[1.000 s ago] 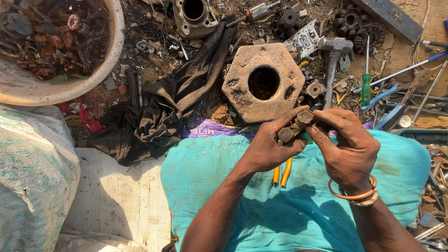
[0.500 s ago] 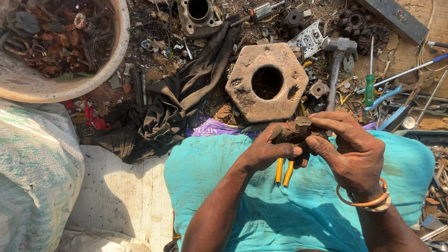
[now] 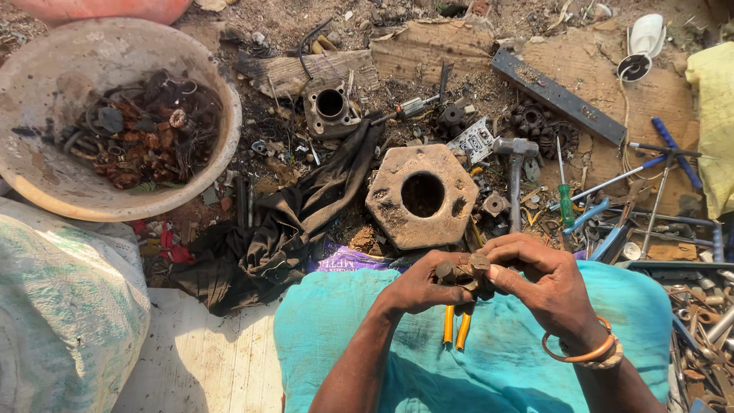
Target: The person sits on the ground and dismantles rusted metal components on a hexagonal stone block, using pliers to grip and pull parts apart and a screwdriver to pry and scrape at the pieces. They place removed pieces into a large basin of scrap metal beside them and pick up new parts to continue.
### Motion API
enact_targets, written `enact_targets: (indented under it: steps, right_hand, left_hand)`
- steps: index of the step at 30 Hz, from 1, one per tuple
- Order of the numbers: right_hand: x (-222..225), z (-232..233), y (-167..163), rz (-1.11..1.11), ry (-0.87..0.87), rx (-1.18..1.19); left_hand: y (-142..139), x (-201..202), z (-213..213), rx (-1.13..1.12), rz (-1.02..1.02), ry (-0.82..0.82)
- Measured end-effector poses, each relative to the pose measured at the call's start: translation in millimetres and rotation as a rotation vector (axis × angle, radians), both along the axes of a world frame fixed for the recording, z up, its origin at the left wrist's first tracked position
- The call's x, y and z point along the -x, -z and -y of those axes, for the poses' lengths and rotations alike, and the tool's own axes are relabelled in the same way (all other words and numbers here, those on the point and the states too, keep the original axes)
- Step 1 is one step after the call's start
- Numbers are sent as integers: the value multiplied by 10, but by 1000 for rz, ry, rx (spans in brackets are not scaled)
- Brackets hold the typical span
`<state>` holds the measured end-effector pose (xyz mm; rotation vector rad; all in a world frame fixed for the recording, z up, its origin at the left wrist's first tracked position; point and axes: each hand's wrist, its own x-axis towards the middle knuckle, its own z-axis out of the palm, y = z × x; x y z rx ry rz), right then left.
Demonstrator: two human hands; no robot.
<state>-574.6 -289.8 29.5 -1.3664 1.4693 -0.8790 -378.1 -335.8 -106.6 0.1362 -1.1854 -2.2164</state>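
Gripping a small rusty metal part between both hands over the lap

Both hands were closed on the part: the left hand pinched one end with thumb and fingers while the right hand wrapped the other end, so the piece sat raised above the turquoise cloth where any loose bits would likely drop. Orange-handled pliers lay on that cloth just under the hands, probably kept there for a quick reach. A hexagonal metal block with a round hole rested on the ground just beyond the hands, a hammer beside it, and a green-handled screwdriver further right. A round basin of rusty scrap sat well apart at upper left, seemingly for sorted pieces.
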Motion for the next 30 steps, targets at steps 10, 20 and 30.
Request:
enact_targets:
  steps: [10,20,30]
  right_hand:
    - [-77,-114,-6,-104,92,-40]
    - [-419,-319,-31,85,249,153]
    - [-451,-337,86,93,348,147]
  left_hand:
    - [-232,-8,6,137,211,12]
    - [-719,17,-127,789,625,-858]
    - [-636,24,-102,815,587,-1016]
